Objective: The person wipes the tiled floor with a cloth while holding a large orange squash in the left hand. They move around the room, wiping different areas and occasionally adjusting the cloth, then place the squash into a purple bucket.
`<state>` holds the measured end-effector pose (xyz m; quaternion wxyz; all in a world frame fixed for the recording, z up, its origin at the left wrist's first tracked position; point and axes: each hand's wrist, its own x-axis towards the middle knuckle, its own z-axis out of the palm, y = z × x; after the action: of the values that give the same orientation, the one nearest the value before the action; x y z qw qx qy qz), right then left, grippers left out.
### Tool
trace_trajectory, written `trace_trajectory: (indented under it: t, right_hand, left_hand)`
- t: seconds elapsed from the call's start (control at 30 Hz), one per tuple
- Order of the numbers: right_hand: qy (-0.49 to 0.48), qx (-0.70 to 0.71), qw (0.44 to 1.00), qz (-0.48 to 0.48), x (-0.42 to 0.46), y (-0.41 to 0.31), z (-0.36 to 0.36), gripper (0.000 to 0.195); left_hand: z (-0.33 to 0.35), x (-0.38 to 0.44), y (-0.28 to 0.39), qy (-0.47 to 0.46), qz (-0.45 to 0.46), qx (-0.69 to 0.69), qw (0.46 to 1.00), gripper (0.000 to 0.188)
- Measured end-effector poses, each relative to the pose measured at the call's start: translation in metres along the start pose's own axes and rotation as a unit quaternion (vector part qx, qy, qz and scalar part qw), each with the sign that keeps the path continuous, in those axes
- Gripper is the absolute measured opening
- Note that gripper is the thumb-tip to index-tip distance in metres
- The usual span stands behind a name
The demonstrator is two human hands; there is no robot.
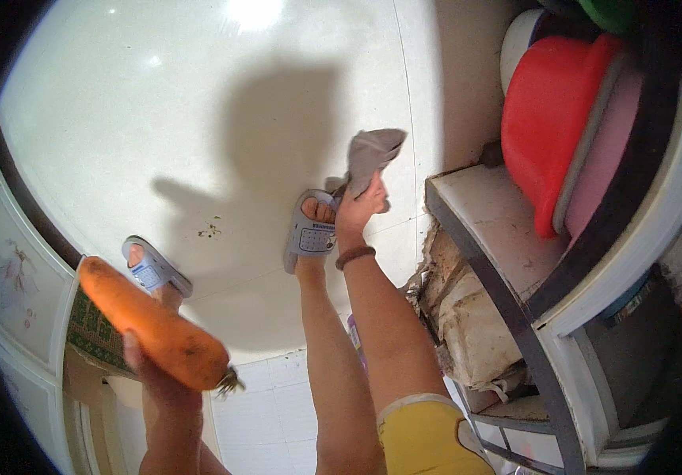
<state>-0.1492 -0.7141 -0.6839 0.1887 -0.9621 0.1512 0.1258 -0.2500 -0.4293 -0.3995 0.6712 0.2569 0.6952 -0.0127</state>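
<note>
A large orange carrot, smudged with dirt and with short green stubs at its stem end, lies slantwise in my left hand. The carrot hides most of the fingers. My right hand grips a crumpled grey-brown cloth over the tiled floor, and a dark band circles that wrist. Beneath the hands are my feet in grey-blue slippers. Small green plant scraps lie on the floor between them.
At the right, a red plastic basin leans on its side on a dark-edged shelf. Below it sits a stained, crumpled sack. Cabinet doors with a floral print line the left, beside a green patterned mat.
</note>
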Motion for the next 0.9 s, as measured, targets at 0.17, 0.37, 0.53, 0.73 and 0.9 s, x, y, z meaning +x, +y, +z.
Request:
trace_trajectory:
  t: [0.17,0.37,0.53,0.73,0.9]
  right_hand:
    - [-0.159,0.098,0.970,-0.158,0.043,-0.041,-0.048,0.068]
    - [-0.011,-0.095,0.992,0.083,0.124,-0.087,-0.023,0.066]
    - [0.034,-0.105,0.994,0.001,0.009,-0.102,0.042,0.064]
    - [-0.117,-0.037,0.991,-0.059,-0.154,-0.119,0.082,0.059]
    - [-0.242,0.018,0.954,-0.178,-0.162,-0.099,0.039,0.062]
  left_hand:
    - [0.021,-0.027,0.026,0.036,-0.045,0.145,0.988,0.039]
    - [-0.007,-0.034,0.039,0.038,-0.079,0.036,0.995,0.035]
    - [-0.026,-0.034,0.029,0.015,-0.096,0.021,0.995,0.031]
    - [-0.040,-0.039,-0.009,-0.005,-0.087,-0.009,0.996,0.033]
    - [-0.042,-0.033,-0.019,-0.099,0.031,0.013,0.995,0.039]
